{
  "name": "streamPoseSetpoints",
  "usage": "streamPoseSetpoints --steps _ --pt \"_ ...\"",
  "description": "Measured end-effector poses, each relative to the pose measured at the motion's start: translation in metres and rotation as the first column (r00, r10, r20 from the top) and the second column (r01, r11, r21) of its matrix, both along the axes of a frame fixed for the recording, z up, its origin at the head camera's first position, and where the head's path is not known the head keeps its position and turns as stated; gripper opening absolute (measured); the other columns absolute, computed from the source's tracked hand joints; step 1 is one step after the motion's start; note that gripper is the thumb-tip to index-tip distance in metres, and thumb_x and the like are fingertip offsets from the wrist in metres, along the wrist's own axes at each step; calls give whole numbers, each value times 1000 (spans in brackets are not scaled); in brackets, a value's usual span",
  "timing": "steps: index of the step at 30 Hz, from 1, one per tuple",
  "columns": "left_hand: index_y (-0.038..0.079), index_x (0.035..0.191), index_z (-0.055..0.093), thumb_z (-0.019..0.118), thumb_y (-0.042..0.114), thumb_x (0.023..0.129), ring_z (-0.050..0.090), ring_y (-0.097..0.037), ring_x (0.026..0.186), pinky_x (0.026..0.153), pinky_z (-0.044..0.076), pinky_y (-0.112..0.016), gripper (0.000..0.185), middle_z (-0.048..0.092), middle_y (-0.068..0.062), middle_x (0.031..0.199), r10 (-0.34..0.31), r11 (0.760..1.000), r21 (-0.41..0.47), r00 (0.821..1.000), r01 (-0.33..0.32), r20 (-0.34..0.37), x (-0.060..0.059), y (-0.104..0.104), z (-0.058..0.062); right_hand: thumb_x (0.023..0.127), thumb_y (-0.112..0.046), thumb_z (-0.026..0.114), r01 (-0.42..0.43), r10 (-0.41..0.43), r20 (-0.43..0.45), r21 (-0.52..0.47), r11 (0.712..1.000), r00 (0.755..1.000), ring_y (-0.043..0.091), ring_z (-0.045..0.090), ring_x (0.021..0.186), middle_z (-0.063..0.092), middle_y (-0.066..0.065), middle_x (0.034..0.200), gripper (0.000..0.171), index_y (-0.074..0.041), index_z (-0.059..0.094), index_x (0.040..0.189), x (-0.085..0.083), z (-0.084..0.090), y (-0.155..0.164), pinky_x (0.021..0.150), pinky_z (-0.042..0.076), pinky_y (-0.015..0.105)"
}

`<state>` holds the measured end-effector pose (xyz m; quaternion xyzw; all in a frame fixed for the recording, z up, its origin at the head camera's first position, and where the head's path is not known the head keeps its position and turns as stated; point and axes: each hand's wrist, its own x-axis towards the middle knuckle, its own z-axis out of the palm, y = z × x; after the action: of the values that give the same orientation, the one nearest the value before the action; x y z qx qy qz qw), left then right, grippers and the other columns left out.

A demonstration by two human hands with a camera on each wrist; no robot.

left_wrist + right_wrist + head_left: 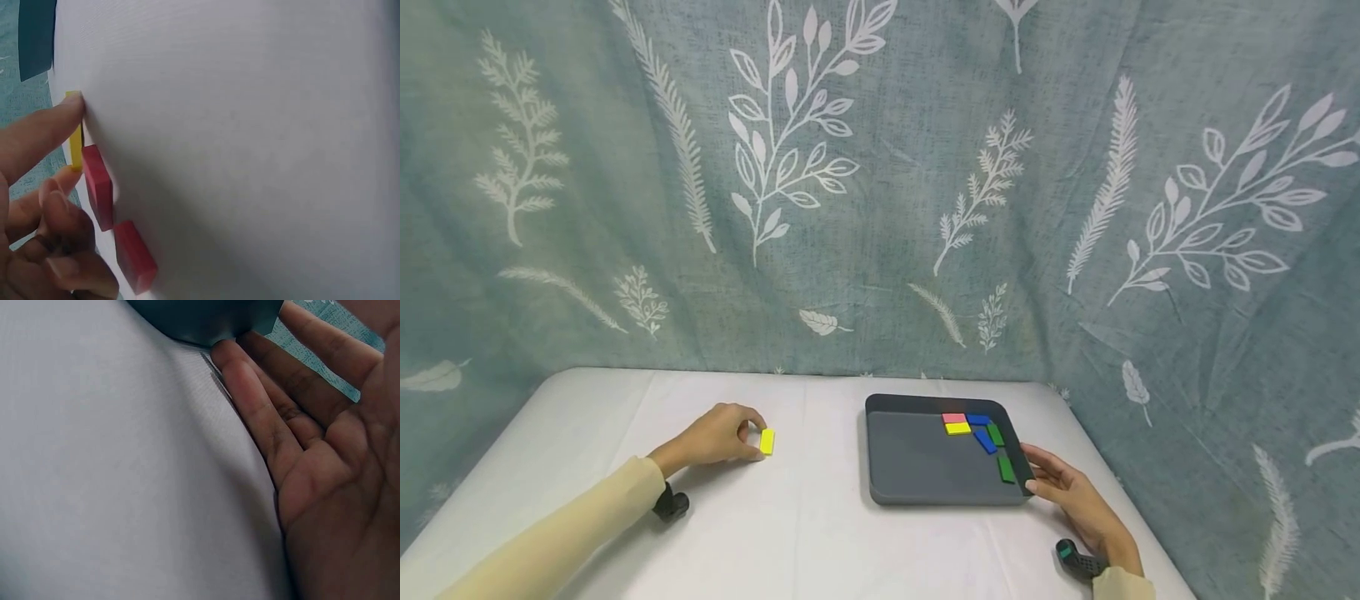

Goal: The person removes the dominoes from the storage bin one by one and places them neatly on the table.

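Observation:
My left hand (751,442) lies on the white table and pinches a yellow block (767,441) between index fingertip and thumb. In the left wrist view the index fingertip (70,109) presses the far end of the yellow block (75,147). Two red blocks (98,186) (134,256) lie in a row just behind it, under my curled fingers. My right hand (1037,477), fingers straight, touches the front right corner of a dark grey tray (917,475). The fingertips (228,356) meet the tray wall (206,319). Several coloured blocks sit in the tray's far right part.
In the tray are a pink block (953,418), a yellow one (957,428), two blue (985,440) and two green (1006,468). A leaf-patterned curtain (880,183) hangs right behind the table. A black wrist device (1078,560) sits on each arm.

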<state>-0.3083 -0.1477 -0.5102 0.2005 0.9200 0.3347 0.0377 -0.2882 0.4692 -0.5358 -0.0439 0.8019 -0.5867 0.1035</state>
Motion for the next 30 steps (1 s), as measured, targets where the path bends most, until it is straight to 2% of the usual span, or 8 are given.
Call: streamPoseSetpoints --steps 10,18,23,25,30 --pt "2 109 74 92 21 77 49 -9 61 56 41 -24 41 57 5 69 -33 999 9 999 33 0 3 -7 1 96 -22 76 7 -7 19 9 1000 1000 19 56 126 46 10 155 71 -15 42 157 2 1 -1 99 48 27" --pt "2 122 69 92 26 78 48 -8 55 54 42 -25 56 61 1 78 -60 998 36 998 60 -1 -3 -5 11 95 -23 76 13 -13 16 9 1000 1000 21 55 127 43 11 157 71 -14 42 157 2 3 -3 98 48 27" --pt "4 122 70 88 32 84 46 -9 57 56 42 -27 51 63 2 86 -66 997 46 997 67 -31 -10 5 20 96 -23 76 8 -8 13 11 1000 1000 20 56 126 44 11 157 71 -14 42 157 1 4 -2 98 48 27" --pt "4 121 70 86 32 86 47 -11 60 58 42 -28 48 63 3 86 -80 995 55 995 83 -56 -13 12 23 96 -22 75 2 -2 13 8 1000 1000 19 56 126 44 11 156 71 -14 41 157 1 4 -2 99 48 27" --pt "9 121 71 85 32 87 49 -13 63 60 44 -29 43 63 3 88 -107 990 86 992 112 -60 -20 35 29 96 -22 76 0 0 12 2 1000 1000 19 56 126 44 12 156 71 -13 41 157 1 2 -1 99 48 27"
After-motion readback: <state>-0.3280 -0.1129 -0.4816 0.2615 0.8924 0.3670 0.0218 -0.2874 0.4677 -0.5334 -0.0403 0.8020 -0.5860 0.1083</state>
